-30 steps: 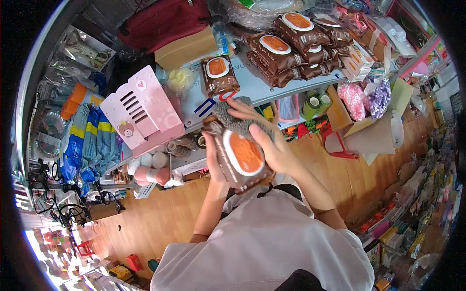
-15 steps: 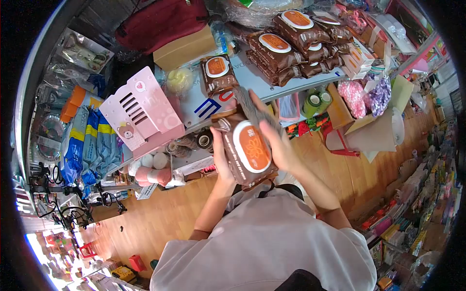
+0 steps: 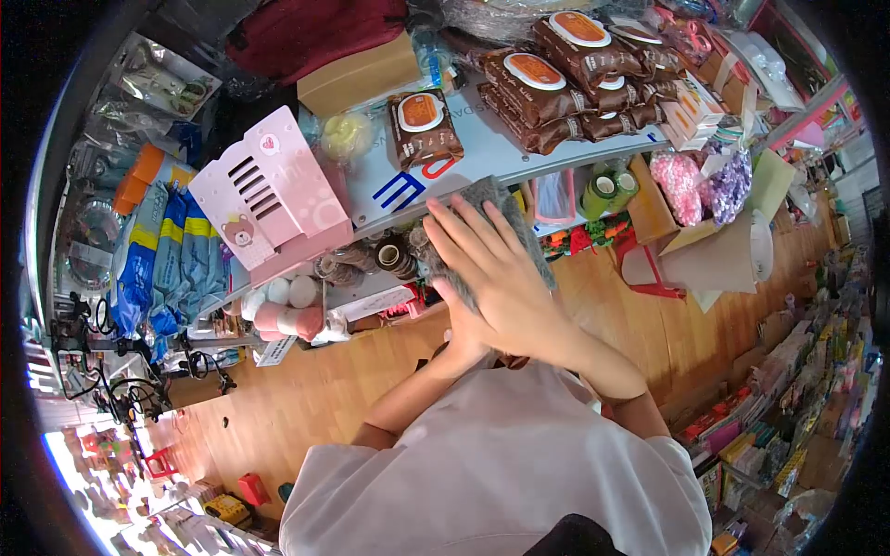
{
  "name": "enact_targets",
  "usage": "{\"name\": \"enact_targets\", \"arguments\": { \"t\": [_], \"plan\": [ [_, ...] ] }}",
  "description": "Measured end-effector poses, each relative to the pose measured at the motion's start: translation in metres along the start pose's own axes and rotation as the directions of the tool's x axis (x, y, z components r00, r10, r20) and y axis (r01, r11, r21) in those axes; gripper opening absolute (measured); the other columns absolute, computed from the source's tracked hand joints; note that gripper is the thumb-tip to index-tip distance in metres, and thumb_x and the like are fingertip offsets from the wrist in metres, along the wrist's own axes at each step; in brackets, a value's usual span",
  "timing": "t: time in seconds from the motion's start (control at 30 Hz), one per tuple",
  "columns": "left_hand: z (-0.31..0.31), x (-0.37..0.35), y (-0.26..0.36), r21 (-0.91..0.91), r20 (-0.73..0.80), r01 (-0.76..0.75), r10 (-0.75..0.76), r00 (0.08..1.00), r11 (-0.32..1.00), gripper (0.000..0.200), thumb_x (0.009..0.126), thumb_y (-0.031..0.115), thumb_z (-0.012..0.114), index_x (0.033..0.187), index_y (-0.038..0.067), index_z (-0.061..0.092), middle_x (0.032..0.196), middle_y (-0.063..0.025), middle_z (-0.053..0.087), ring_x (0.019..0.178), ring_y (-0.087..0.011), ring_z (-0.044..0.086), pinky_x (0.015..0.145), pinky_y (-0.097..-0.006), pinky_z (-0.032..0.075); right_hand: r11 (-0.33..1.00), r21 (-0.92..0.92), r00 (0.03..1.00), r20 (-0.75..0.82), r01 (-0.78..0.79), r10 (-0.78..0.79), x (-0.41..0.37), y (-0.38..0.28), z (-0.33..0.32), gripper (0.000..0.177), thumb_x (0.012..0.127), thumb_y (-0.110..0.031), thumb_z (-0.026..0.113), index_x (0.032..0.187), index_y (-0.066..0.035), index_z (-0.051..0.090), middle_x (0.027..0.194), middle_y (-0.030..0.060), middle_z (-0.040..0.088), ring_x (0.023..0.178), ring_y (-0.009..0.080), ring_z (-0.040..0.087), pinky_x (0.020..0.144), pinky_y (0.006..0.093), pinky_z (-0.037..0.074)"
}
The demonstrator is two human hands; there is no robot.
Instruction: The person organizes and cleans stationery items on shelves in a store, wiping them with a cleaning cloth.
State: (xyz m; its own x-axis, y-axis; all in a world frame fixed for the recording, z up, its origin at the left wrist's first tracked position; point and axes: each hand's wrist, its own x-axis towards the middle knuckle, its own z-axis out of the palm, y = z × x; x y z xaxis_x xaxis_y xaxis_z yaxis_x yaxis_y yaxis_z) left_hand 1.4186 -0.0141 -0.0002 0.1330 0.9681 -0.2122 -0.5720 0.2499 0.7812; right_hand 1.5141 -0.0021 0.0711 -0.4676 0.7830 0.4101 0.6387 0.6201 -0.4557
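Note:
Fingers spread, my right hand (image 3: 496, 283) lies flat on a grey cloth (image 3: 484, 192), which covers most of a brown wipes pack (image 3: 513, 360). My left hand (image 3: 463, 332) supports that pack from the left and below, its thumb showing beside the cloth and its other fingers hidden. Beyond them, another brown pack (image 3: 425, 130) with an orange-and-white lid lies on the shelf top (image 3: 366, 181). A stack of similar packs (image 3: 533, 97) is farther right.
A pink bear-print holder (image 3: 269, 199) stands at the left, near blue-and-yellow packages (image 3: 167, 250). Behind is a cardboard box (image 3: 362, 76). Green rolls (image 3: 607, 190) and pink and purple bundles (image 3: 700, 185) are at the right. Wood floor (image 3: 315, 394) shows below.
The cloth and my right hand have moved from the held pack's right edge onto its face, hiding the orange label. My right fingers are now spread flat.

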Motion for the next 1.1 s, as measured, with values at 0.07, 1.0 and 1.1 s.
{"name": "enact_targets", "arguments": {
  "t": [0.07,1.0,1.1],
  "plan": [
    [-0.002,0.007,0.007,-0.060,-0.007,-0.078,0.077,0.997,0.995,0.054,0.104,0.046,0.032,0.134,0.003,0.046,0.126,-0.0062,0.055,0.113,-0.0174,0.055,0.101,-0.0332,0.041,0.999,0.039,1.000,0.028,0.008,-0.009,-0.001,-0.001,-0.007,0.061,0.095,-0.028,0.049,0.143,0.005,0.032,0.154,0.0197,0.026,0.144,0.0378,0.021,0.115,0.0531,0.015],
    [0.035,0.021,0.051,0.074,0.104,-0.690,0.683,0.723,0.720,0.087,0.094,0.054,0.052,0.153,0.005,0.013,0.159,-0.0078,0.013,0.144,-0.0255,0.019,0.116,-0.0402,0.019,-0.090,0.992,0.842,0.125,-0.091,0.525,-0.061,0.030,0.019,0.069,0.083,-0.033,0.066,0.140,-0.002,0.041,0.141,0.0165,0.045,0.132,0.0321,0.042,0.111,0.0443,0.032],
    [0.027,0.026,0.044,0.261,0.138,-0.580,0.564,0.814,0.772,0.105,0.081,0.059,0.067,0.153,0.006,0.010,0.159,-0.0097,0.010,0.144,-0.0271,0.018,0.116,-0.0414,0.018,-0.657,0.747,0.850,0.278,0.101,0.447,-0.086,0.053,0.027,0.058,0.090,-0.037,0.056,0.136,-0.004,0.046,0.135,0.0146,0.051,0.123,0.0301,0.051,0.104,0.0442,0.041]
  ]
}}
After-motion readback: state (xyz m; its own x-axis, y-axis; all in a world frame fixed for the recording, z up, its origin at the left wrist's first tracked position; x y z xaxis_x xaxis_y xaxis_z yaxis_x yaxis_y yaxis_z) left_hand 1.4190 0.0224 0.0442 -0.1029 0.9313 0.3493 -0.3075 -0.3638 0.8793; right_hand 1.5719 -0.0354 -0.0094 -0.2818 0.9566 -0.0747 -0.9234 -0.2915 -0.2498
